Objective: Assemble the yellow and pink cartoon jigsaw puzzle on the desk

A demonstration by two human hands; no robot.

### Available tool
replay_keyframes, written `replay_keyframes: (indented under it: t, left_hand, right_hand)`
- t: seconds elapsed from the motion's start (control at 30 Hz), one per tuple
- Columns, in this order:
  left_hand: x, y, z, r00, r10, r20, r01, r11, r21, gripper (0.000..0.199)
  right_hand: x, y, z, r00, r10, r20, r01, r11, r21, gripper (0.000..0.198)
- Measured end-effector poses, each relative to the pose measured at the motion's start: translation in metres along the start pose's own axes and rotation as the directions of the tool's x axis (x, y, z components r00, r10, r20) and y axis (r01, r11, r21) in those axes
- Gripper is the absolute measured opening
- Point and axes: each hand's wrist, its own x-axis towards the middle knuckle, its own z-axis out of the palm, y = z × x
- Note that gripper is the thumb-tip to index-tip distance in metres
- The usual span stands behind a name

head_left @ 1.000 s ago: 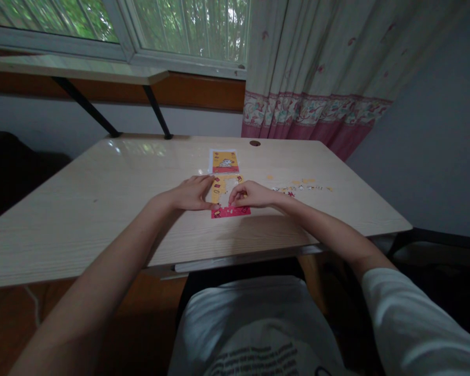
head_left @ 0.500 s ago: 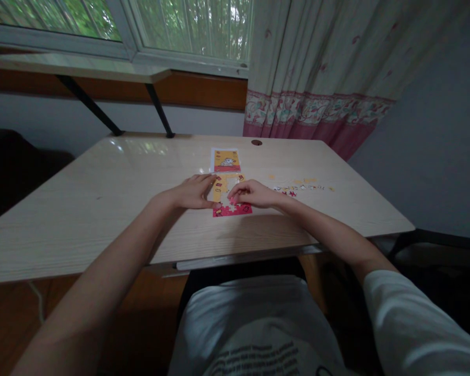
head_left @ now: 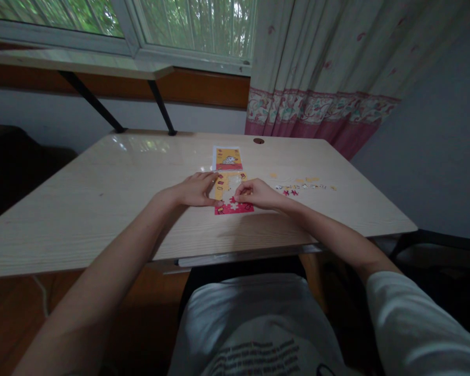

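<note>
A partly assembled jigsaw puzzle [head_left: 241,209] lies on the table, yellow above and pink along its near edge, with bare gaps in the middle. My left hand [head_left: 198,189] rests along its left edge, thumb and fingers spread apart. Over the puzzle's right half, my right hand [head_left: 254,193] pinches a pink puzzle piece [head_left: 232,200] at the pink rows; the fingertips partly cover it. Just beyond the puzzle is a picture card [head_left: 227,159] showing a white cartoon animal on yellow and red.
Loose puzzle pieces [head_left: 305,186] lie in a row right of my right hand, with pink pieces [head_left: 290,192] nearer me and yellow ones farther off. A raised shelf [head_left: 102,65] on black supports stands at the back left. A round cable hole [head_left: 259,141] is near the far edge.
My right hand has shifted slightly, and its pink piece sits lower among the pink rows. My left hand stays at the puzzle's left edge. The whole view has moved a little.
</note>
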Motion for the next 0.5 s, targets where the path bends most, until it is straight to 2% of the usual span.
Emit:
replay_keyframes:
  t: [0.27, 0.5]
  left_hand:
    - [-0.0006, 0.0015, -0.0015, 1.000, -0.006, 0.027, 0.005, 1.000, 0.016, 0.116]
    - [-0.0005, 0.0029, -0.0020, 0.999, -0.003, 0.034, 0.003, 1.000, 0.013, 0.116]
  right_hand:
    - [-0.0029, 0.0057, 0.0040, 1.000, -0.023, -0.015, 0.020, 0.985, -0.170, 0.006]
    - [-0.0055, 0.0052, 0.0069, 0.998, 0.015, -0.067, -0.030, 0.970, -0.241, 0.010]
